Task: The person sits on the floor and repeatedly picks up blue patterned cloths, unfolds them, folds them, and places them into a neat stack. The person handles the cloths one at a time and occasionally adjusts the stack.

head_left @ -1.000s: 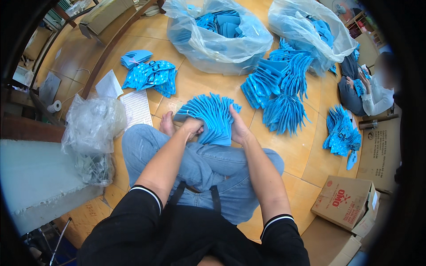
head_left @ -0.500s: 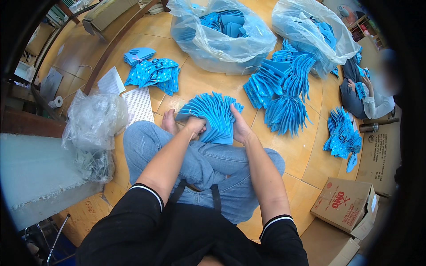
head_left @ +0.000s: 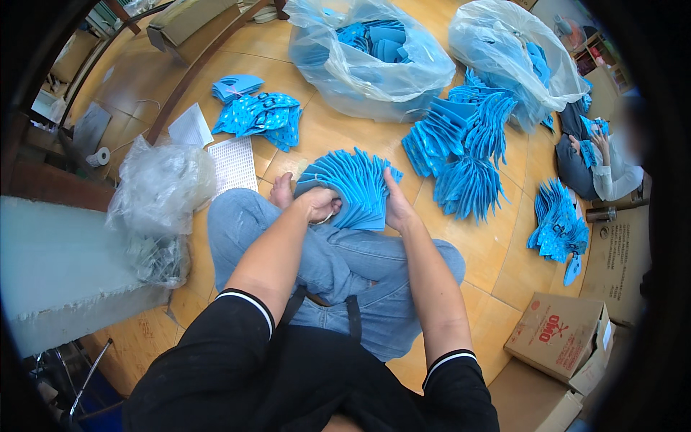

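Observation:
A fanned stack of blue fabric pieces [head_left: 356, 189] stands on edge just in front of my crossed legs. At its left end my left hand [head_left: 320, 204] is closed, its fingers curled against the nearest pieces. A short light strand hangs below those fingers; its full run is hidden. My right hand [head_left: 397, 203] grips the right end, thumb up along the outer piece, its other fingers mostly behind the stack.
Beyond are open clear bags [head_left: 371, 86] of blue pieces and further blue bundles [head_left: 468, 183]. Patterned blue pieces [head_left: 259, 115] and a printed sheet [head_left: 234, 164] lie left, near crumpled plastic [head_left: 162, 180]. Cardboard boxes [head_left: 558, 335] stand right; another person [head_left: 612, 169] sits far right.
My left hand has turned slightly at the stack's left end, and the light strand now shows below it. My right hand keeps its hold. The whole view has shifted a little.

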{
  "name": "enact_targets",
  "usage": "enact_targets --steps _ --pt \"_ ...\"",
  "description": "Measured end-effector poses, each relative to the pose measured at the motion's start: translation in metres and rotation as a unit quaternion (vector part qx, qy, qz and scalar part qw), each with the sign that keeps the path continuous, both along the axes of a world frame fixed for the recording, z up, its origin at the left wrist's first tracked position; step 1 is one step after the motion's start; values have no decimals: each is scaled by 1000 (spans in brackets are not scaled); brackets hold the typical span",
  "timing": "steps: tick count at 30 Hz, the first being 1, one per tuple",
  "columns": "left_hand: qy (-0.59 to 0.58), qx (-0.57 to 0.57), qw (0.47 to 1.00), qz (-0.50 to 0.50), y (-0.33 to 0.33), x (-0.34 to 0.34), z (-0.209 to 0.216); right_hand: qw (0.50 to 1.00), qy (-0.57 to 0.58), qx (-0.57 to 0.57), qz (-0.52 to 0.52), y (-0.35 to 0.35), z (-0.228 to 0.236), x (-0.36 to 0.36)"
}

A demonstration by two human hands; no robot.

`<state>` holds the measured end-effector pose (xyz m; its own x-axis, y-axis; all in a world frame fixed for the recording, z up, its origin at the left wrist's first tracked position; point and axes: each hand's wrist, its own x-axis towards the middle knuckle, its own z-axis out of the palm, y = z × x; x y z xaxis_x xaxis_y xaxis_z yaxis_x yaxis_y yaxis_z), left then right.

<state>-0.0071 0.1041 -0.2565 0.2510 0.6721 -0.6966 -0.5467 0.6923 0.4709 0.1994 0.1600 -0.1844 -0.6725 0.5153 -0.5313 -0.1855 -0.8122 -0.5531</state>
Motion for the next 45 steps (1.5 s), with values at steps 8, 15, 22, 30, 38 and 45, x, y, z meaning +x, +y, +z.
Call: enact_targets --steps 8,15,22,30,38,45 --pt "225 -9 973 56 -2 18 -1 999 -7 13 40 1 2 -1" --pt "245 24 967 67 -2 21 -12 998 -18 24 50 6 0 -5" --pt "289 12 950 120 -2 30 -4 998 -29 21 60 9 -5 -5" --pt "320 22 942 103 -3 31 6 999 -28 7 42 8 -8 -7" --pt "122 4 992 8 -1 12 3 1000 6 -11 17 4 -5 -5" --pt "-33 2 976 215 -21 23 16 1000 10 -4 2 2 -2 -7"
